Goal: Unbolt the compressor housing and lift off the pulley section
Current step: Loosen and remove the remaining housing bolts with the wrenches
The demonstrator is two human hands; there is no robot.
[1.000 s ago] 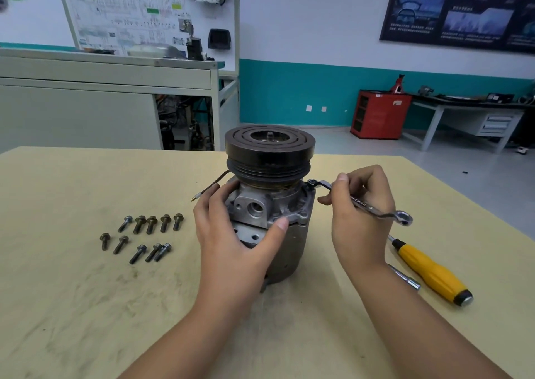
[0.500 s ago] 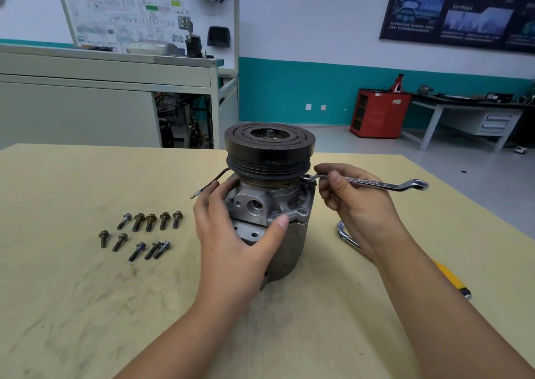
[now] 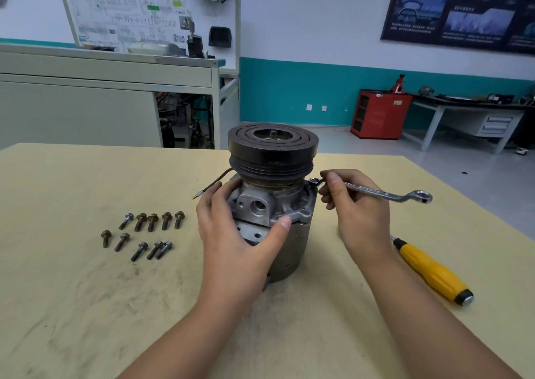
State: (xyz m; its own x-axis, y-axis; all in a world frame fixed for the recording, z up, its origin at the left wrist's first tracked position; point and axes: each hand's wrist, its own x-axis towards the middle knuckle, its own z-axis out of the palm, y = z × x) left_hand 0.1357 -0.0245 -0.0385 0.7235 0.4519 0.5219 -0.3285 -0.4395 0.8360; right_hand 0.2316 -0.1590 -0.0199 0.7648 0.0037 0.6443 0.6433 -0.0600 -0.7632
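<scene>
- Compressor (image 3: pixel 285 251) stands upright in the middle of the yellow surface (image 3: pixel 72 306), with its black pulley (image 3: pixel 272 144) on top.
- Left hand (image 3: pixel 231 233) wraps round the grey housing (image 3: pixel 260 204) and holds it.
- Right hand (image 3: pixel 356 204) pinches a silver wrench (image 3: pixel 376 191); the wrench's ring end sits on a bolt at the housing's right edge.
- Ten loose bolts (image 3: pixel 142 233) lie to the left.
- Yellow screwdriver (image 3: pixel 431 271) lies to the right.
</scene>
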